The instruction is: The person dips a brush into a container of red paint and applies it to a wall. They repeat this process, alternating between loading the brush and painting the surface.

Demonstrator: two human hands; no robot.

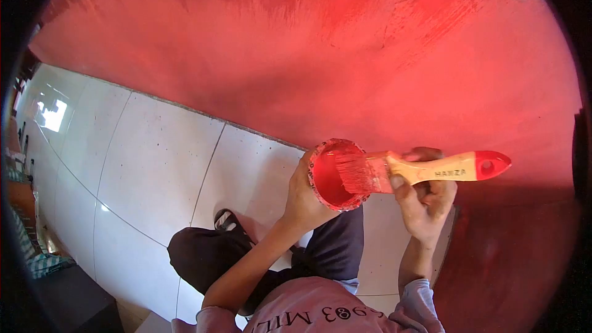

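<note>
My left hand [305, 194] is wrapped round a round cup [313, 180] with red paint inside and a paint-spotted rim. In my right hand [425, 200] is a paintbrush [444, 169] with a yellow handle and a red tip, gripped near its metal band between thumb and fingers. The brush lies roughly level, its red-coated bristles over the cup's mouth at the right rim. Whether the bristles touch the paint I cannot tell. Beyond both hands rises a wall [277, 68] covered in red paint, streaky near the top.
White floor tiles [154, 148] meet the wall's lower edge. A dark red surface [505, 259] stands at the right. At the lower left are a black box-like object [68, 299] and a green-and-white checked cloth [49, 265]. My knees and a sandalled foot are below.
</note>
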